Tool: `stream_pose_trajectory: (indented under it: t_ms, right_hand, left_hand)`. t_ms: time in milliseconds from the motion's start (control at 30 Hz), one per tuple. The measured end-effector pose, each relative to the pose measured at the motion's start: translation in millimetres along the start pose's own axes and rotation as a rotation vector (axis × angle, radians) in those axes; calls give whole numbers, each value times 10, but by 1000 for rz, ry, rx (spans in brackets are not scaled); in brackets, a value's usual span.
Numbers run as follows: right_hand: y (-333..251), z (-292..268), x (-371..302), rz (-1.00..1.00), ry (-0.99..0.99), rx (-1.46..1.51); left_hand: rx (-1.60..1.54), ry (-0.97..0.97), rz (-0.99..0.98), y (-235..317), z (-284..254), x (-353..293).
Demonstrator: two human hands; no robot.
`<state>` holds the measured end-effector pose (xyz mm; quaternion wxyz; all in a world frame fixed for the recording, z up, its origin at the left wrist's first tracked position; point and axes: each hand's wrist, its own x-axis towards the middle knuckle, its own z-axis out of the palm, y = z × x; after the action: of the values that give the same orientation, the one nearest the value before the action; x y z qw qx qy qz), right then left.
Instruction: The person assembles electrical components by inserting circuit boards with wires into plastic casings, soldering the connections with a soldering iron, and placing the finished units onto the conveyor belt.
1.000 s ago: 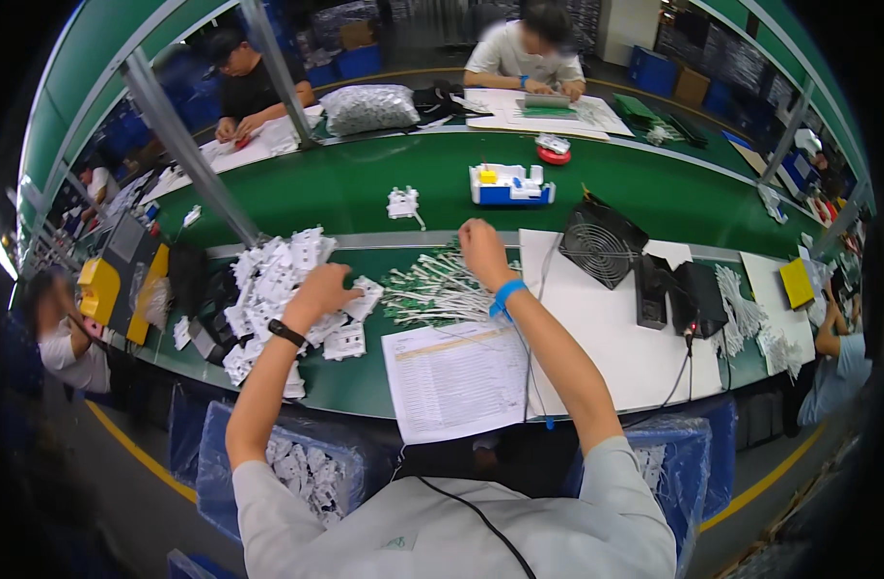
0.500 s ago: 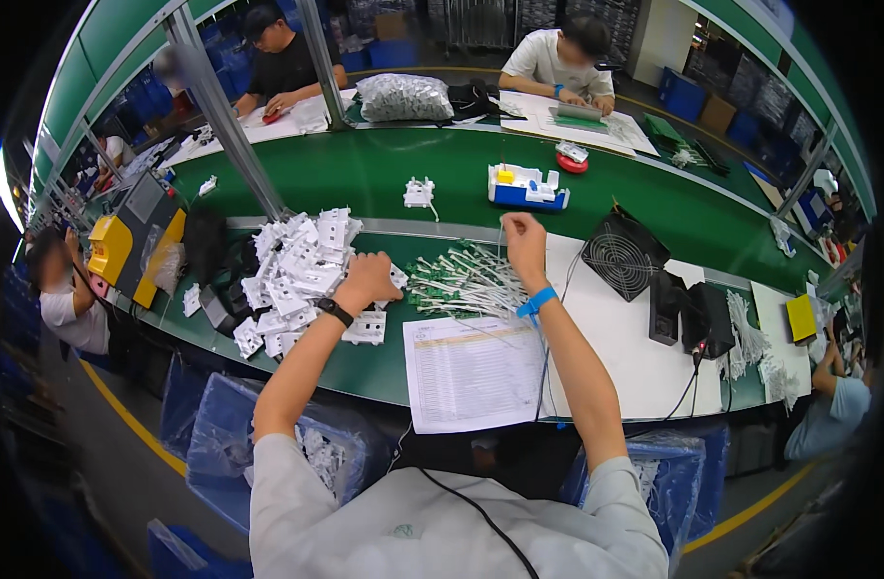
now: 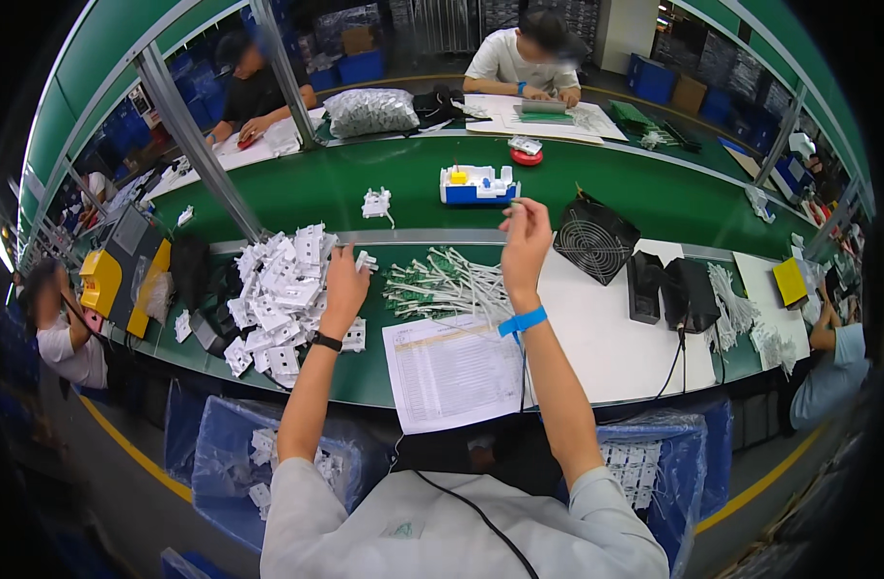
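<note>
On the left of the bench my left hand (image 3: 346, 288) reaches into the right edge of a heap of white plastic housings (image 3: 280, 280). Its thumb and fingers are curled about a small white plastic part (image 3: 367, 262). My right hand (image 3: 526, 241) is raised over the far end of a bundle of white cables with green ends (image 3: 447, 282). The fingertips are pinched together near a blue-and-white tray (image 3: 479, 185); what they hold is too small to make out. A printed sheet (image 3: 453, 372) lies in front of the cables.
A black fan (image 3: 597, 241) and black boxes (image 3: 688, 297) stand right, on or beside white board (image 3: 596, 347). One housing (image 3: 376, 204) lies on the green belt (image 3: 336, 188). Lined bins (image 3: 225, 454) sit below the bench. Co-workers (image 3: 524, 63) sit opposite.
The whole view has shifted, so the bench things appear farther left. My right hand has moved up and right of the blue-and-white tray. My left hand has turned, fingers pointing farther forward.
</note>
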<state>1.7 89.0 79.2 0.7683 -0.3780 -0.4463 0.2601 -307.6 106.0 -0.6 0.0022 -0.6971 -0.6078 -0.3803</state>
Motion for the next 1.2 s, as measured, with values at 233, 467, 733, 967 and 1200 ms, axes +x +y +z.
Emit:
stream_pose_trajectory:
  t_ms: [233, 467, 733, 967, 1200]
  right_hand:
    - [-407, -81, -15, 71, -115, 186]
    - [-619, -69, -497, 182, -605, 7]
    - [-664, -187, -631, 236, -621, -183]
    - [-805, -317, -680, 332, -612, -243]
    - [-682, -746, -710, 675, -664, -120]
  left_hand:
    - [-12, 12, -33, 184, -172, -21]
    - [-931, -323, -207, 1168, -544, -212]
    - [-1000, -411, -163, 1561, -626, -406]
    - [-976, -521, -160, 1687, -640, -492]
    - [-1009, -668, -150, 1864, -468, -547]
